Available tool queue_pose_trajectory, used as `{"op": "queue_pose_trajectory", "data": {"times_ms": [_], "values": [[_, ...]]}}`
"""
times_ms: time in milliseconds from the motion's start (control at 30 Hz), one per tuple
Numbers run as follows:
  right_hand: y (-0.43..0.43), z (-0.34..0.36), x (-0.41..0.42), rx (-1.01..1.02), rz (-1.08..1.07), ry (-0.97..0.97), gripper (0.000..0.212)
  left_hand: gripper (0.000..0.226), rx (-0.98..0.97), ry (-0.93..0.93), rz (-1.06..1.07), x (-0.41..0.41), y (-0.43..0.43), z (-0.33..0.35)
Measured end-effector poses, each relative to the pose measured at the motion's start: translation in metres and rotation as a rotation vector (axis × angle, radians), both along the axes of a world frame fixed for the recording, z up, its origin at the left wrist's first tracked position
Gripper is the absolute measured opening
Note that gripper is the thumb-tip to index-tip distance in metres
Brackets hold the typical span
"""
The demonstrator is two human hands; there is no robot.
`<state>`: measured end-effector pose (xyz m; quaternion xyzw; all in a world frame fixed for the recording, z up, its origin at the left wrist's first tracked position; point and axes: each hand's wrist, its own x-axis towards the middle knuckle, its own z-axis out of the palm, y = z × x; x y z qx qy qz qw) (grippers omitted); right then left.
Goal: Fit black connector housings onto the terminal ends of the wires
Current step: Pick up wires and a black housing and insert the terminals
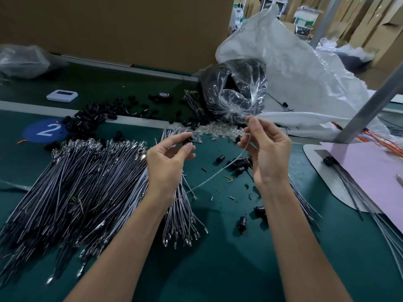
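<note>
The left hand (168, 159) pinches a stubby black housing (188, 141), the right hand (267, 149) pinches a thin grey wire (218, 172) curving down over bare green matting (229, 258) between both forearms.

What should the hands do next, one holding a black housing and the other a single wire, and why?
Probably move the right hand left so the end of the wire it pinches meets the black housing pinched in the left hand. The two are apart, nothing is inserted yet, and the wire's other end hangs loose below the hands.
</note>
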<state>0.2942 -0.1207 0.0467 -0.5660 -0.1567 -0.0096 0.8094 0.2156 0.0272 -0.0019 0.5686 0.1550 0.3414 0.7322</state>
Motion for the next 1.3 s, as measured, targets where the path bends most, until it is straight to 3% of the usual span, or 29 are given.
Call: {"op": "queue_pose_trajectory", "data": {"times_ms": [100, 233, 400, 667, 733, 833, 933, 1033, 1133, 1300], "values": [[0.002, -0.006, -0.001, -0.112, -0.053, 0.005, 0.007, 0.027, 0.004, 0.015, 0.003, 0.000, 0.000, -0.001], [-0.004, -0.004, 0.002, -0.052, -0.115, -0.016, 0.005, 0.027, 0.024, 0.037, 0.011, 0.000, -0.001, -0.002], [0.009, -0.014, 0.000, -0.391, -0.183, -0.042, 0.005, 0.027, 0.045, -0.005, 0.107, -0.003, 0.002, 0.006], [0.073, 0.025, 0.020, -0.316, 0.201, 0.110, 0.015, 0.021, 0.005, -0.111, 0.461, -0.009, 0.019, 0.017], [0.085, 0.021, 0.022, -0.525, 0.214, 0.089, 0.021, 0.022, 0.062, -0.086, 0.470, -0.009, 0.019, 0.014], [0.081, 0.008, 0.020, -1.010, 0.146, -0.116, 0.019, 0.025, 0.161, -0.028, 0.373, -0.007, 0.017, 0.009], [0.062, -0.004, 0.002, -1.333, 0.394, -0.162, 0.027, 0.025, 0.161, -0.043, 0.286, -0.004, 0.014, 0.008], [0.051, -0.016, -0.026, -1.520, 0.576, -0.176, 0.036, 0.023, 0.181, -0.058, 0.249, -0.003, 0.012, 0.008], [0.052, -0.022, -0.038, -1.512, 0.518, -0.250, 0.026, 0.024, 0.223, -0.039, 0.165, -0.001, 0.008, 0.003], [0.042, -0.020, -0.034, -1.340, 0.530, -0.132, 0.016, 0.031, 0.328, 0.092, 0.032, 0.004, 0.002, -0.008]]}}
